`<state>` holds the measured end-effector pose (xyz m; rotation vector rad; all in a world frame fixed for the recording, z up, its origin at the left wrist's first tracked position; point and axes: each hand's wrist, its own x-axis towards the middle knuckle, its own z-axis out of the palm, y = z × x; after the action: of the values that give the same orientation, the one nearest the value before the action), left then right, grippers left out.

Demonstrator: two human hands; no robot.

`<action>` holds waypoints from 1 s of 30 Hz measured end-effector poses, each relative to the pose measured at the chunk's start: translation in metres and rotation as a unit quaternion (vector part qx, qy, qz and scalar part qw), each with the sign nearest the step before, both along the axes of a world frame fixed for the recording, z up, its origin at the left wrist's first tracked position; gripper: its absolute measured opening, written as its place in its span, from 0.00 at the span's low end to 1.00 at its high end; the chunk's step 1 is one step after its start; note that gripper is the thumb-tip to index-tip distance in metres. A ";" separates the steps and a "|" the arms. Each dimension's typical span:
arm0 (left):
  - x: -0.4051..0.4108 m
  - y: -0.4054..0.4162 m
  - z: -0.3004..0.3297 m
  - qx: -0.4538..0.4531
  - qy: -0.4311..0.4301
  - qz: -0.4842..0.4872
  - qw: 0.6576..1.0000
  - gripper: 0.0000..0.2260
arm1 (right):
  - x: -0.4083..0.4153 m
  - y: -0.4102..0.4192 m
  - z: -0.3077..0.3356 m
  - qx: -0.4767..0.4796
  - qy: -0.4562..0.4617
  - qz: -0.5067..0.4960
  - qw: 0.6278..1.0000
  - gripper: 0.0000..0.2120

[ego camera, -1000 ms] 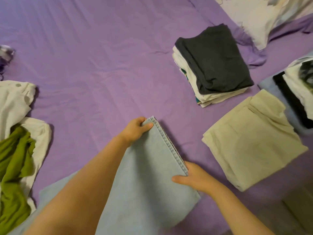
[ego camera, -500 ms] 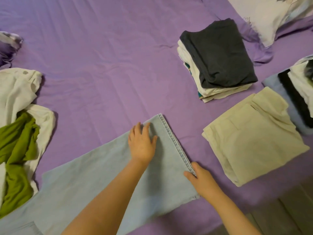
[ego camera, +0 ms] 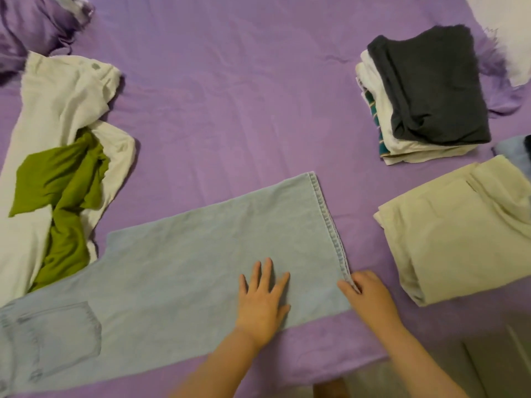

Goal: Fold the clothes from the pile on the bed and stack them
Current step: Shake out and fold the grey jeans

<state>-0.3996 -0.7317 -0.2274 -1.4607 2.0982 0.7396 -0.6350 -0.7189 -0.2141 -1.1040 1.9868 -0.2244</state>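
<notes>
From the head camera, looking down at the purple bedsheet point(ego camera: 230, 96): the pair of light blue denim jeans point(ego camera: 201, 254) lies flat across the near part of the bed, legs laid one on the other, hem toward my right and the back pocket at the far left edge of the view. My left hand point(ego camera: 263, 300) lies flat on the leg, fingers straight and spread, pressing the cloth smooth. My right hand point(ego camera: 370, 294) is at the near corner of the hem; its fingers seem to pinch the stitched edge, though the fingertips are partly hidden.

I judge I am in the middle of folding these jeans: they are halved lengthwise, not yet folded across. Next I would lift the hem end and carry it toward the waistband, keeping the edges aligned, then place the bundle with the folded beige trousers point(ego camera: 459, 234) or beside the stack topped by a dark grey garment point(ego camera: 431, 87). The crumpled white and olive-green clothes point(ego camera: 57, 156) to my left wait unfolded.

I can read no brand, label or writing anywhere.
</notes>
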 end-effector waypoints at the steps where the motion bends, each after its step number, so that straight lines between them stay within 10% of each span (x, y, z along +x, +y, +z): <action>1: 0.000 0.005 0.003 0.009 0.010 -0.005 1.000 0.30 | 0.002 0.002 0.002 0.015 -0.014 0.015 1.000 0.22; 10: -0.014 0.038 0.029 -0.001 0.065 0.052 0.997 0.25 | 0.010 0.007 0.023 0.096 -0.107 0.017 0.989 0.11; 18: -0.030 0.048 0.038 -0.182 0.097 0.069 0.976 0.08 | -0.009 0.003 0.025 0.095 -0.143 0.001 0.985 0.06; 23: -0.025 0.051 0.040 -0.136 0.026 0.129 0.982 0.09 | -0.012 0.006 0.025 0.102 -0.048 0.058 0.992 0.18; 28: -0.011 0.065 0.021 -0.030 0.010 0.122 0.992 0.16 | -0.010 0.019 0.033 0.074 0.065 0.128 0.987 0.08; 30: -0.005 0.071 0.020 -0.022 0.025 0.134 0.990 0.17 | -0.002 0.023 0.036 0.035 0.165 0.175 0.970 0.25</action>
<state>-0.4042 -0.6608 -0.2078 -1.7874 1.9879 0.8415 -0.6367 -0.6959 -0.1784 -1.4967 2.0186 0.2294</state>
